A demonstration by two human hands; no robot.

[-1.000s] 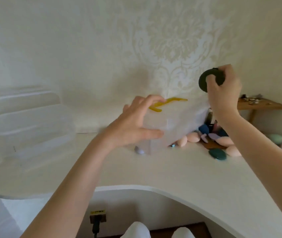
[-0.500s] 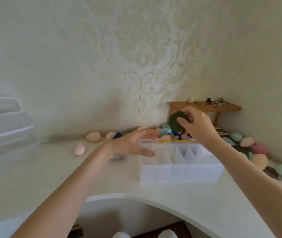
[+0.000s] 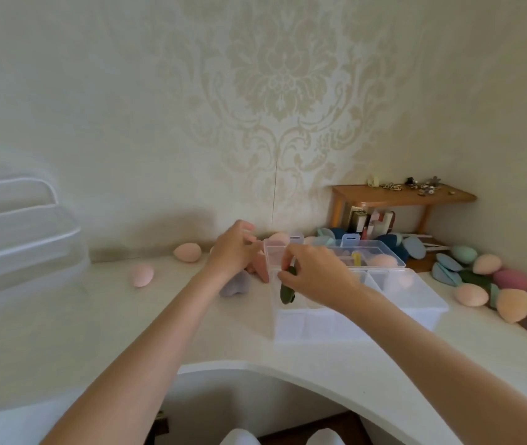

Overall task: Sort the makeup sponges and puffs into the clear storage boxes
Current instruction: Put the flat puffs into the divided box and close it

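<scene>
Pinching a flat dark-green puff, right hand fingers clamp above clear box.

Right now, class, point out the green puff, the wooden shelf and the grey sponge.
green puff (image 3: 287,292), head view, lower half below the fingers
wooden shelf (image 3: 381,194), head view, bare top board
grey sponge (image 3: 234,285), head view, middle

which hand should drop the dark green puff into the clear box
Right. The right hand already holds the green puff over the clear box, at its left end. The left hand is at the box's back left corner, seemingly steadying it.
</scene>
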